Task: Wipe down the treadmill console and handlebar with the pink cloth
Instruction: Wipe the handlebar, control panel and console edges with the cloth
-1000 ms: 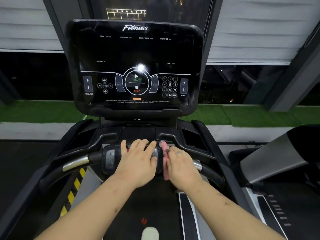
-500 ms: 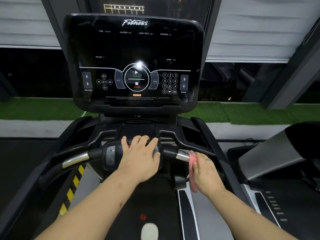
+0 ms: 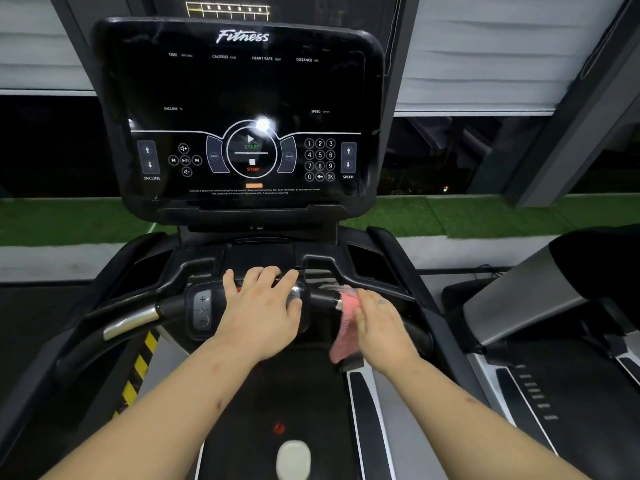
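Note:
The black treadmill console [image 3: 242,98] stands in front of me with its touch panel lit. Below it the black handlebar [image 3: 131,320] runs across, with a chrome grip on the left. My left hand [image 3: 261,317] lies flat, fingers spread, on the handlebar's middle control pod. My right hand [image 3: 381,327] presses the pink cloth [image 3: 344,323] around the right part of the bar, over the chrome grip there. Part of the cloth hangs down below my fingers.
A second treadmill [image 3: 540,306] stands close on the right. Yellow-black hazard striping [image 3: 138,368] marks the left side rail. The dark belt [image 3: 294,393] lies below, with a pale oval object [image 3: 293,459] near the bottom edge. Windows and green turf lie behind the console.
My right hand slid the pink cloth rightward along the bar from the middle pod, then came back a little to the left. My left hand has stayed on the pod.

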### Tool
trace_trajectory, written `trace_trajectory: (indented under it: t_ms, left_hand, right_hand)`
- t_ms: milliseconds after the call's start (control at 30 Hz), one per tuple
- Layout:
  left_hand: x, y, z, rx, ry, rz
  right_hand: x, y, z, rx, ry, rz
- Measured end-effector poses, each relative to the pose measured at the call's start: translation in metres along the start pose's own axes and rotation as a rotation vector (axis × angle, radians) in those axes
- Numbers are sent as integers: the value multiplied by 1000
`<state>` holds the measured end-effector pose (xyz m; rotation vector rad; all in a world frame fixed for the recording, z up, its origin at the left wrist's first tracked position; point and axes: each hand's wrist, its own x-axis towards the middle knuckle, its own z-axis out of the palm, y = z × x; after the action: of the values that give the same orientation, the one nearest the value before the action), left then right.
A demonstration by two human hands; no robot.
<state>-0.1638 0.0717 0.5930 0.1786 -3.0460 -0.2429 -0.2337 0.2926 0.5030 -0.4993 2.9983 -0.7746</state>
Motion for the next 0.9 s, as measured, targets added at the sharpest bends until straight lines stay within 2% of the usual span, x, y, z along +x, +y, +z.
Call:
trace_trajectory:
  t_ms: [333, 533, 600, 800, 900]
  left_hand:
    - [-2, -1, -2, -8, -6, 14]
    - [0, -1, 0, -8, -6, 17]
    - [0, -1, 2, -4, 1, 15]
    - [1, 0, 5, 15, 13, 7]
    - [2, 1, 5, 22, 9, 2]
  right_hand:
    - [-26, 64, -12, 159, -74, 248]
    - [-19, 55, 2, 313, 51, 357]
    - [-16, 44, 1, 243, 59, 306]
    - [5, -35, -1, -12, 75, -25]
    - [17, -71, 6, -99, 81, -102]
